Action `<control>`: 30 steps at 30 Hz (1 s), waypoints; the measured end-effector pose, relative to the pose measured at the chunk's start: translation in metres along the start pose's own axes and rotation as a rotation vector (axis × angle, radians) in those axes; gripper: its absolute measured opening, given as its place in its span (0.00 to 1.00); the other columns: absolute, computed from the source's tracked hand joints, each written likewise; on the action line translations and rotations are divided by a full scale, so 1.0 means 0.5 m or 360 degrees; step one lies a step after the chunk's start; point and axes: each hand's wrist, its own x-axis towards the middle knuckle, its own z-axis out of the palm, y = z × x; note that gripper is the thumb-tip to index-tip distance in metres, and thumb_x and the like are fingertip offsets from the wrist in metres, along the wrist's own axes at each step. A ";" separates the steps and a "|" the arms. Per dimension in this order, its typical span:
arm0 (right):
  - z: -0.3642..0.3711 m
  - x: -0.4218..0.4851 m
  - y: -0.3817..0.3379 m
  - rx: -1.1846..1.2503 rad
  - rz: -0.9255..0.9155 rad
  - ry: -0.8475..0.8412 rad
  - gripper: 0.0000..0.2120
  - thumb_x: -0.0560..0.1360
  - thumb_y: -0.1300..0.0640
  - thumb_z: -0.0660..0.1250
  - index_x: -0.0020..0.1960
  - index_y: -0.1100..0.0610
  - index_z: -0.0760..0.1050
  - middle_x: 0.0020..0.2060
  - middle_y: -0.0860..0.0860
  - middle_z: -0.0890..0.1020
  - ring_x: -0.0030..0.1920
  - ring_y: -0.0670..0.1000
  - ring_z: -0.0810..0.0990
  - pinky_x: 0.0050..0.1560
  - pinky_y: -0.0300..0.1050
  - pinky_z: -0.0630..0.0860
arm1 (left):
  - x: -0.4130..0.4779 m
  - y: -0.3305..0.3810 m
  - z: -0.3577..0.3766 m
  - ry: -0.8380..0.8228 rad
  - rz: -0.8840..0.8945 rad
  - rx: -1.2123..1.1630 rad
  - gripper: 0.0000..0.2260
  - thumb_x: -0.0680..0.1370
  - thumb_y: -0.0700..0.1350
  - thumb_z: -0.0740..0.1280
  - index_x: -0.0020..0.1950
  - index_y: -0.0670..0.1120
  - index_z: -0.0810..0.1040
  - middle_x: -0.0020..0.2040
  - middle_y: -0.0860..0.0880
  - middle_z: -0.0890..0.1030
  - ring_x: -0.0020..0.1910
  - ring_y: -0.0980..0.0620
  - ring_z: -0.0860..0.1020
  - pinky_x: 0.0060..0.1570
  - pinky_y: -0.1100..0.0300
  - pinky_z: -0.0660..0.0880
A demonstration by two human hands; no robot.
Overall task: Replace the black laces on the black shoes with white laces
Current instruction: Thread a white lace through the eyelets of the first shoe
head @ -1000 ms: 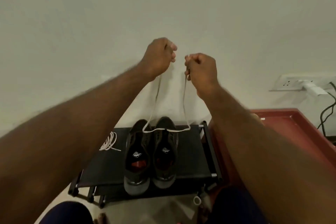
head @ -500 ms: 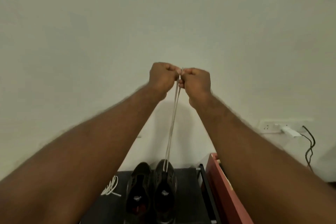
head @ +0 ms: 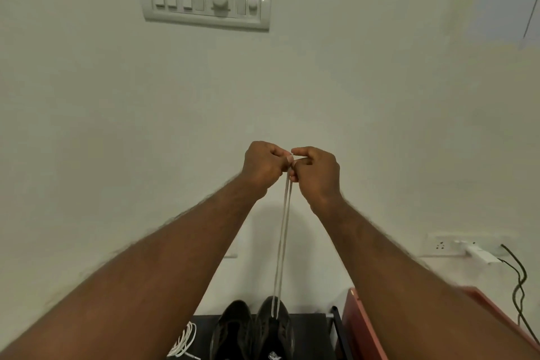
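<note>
Two black shoes stand side by side at the bottom of the view, the left shoe and the right shoe, toes toward the wall. A white lace rises taut in two strands from the right shoe up to my hands. My left hand and my right hand are raised in front of the wall, knuckles together, each pinching one end of the lace. A second white lace lies bundled left of the shoes.
The shoes stand on a black rack. A red table is at the right. On the wall are a switch panel and a socket with a white plug and black cable.
My hands came together from apart, bringing the two lace strands side by side. The view tilted upward, so the shoes dropped to the bottom edge and the switch panel appeared.
</note>
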 end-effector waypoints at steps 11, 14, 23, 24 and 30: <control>-0.001 -0.012 -0.003 -0.0348 -0.0208 -0.0190 0.13 0.75 0.68 0.62 0.50 0.59 0.84 0.38 0.51 0.84 0.40 0.53 0.83 0.47 0.53 0.81 | -0.001 -0.009 0.002 0.0078 0.0021 0.0006 0.04 0.72 0.34 0.73 0.42 0.42 0.82 0.40 0.42 0.84 0.38 0.49 0.82 0.42 0.57 0.79; -0.002 -0.006 0.003 -0.0309 -0.0194 -0.0129 0.13 0.75 0.68 0.62 0.53 0.61 0.83 0.44 0.53 0.85 0.46 0.53 0.84 0.54 0.52 0.80 | 0.001 -0.002 0.001 0.0077 -0.0062 -0.0020 0.15 0.69 0.34 0.75 0.53 0.42 0.79 0.43 0.42 0.84 0.43 0.47 0.82 0.48 0.56 0.78; -0.006 0.003 -0.007 -0.0366 -0.0318 -0.0096 0.13 0.74 0.68 0.66 0.55 0.59 0.84 0.45 0.53 0.86 0.48 0.52 0.84 0.54 0.46 0.79 | 0.020 0.010 -0.010 0.0027 -0.0089 -0.0078 0.22 0.66 0.34 0.77 0.57 0.43 0.75 0.44 0.41 0.85 0.47 0.45 0.83 0.54 0.50 0.78; -0.008 0.006 -0.011 -0.0383 -0.0337 -0.0108 0.14 0.74 0.68 0.65 0.55 0.59 0.84 0.46 0.53 0.86 0.48 0.52 0.84 0.54 0.45 0.79 | 0.018 0.011 -0.012 0.0027 -0.0086 -0.0085 0.22 0.66 0.34 0.77 0.57 0.43 0.75 0.44 0.41 0.84 0.46 0.46 0.83 0.52 0.52 0.78; -0.008 0.009 0.038 -0.0368 0.0099 -0.0145 0.11 0.72 0.66 0.66 0.53 0.62 0.82 0.47 0.57 0.85 0.48 0.56 0.84 0.52 0.51 0.81 | -0.005 -0.023 -0.004 0.0169 -0.0164 -0.0122 0.13 0.77 0.33 0.66 0.60 0.42 0.72 0.45 0.43 0.81 0.36 0.52 0.83 0.46 0.56 0.80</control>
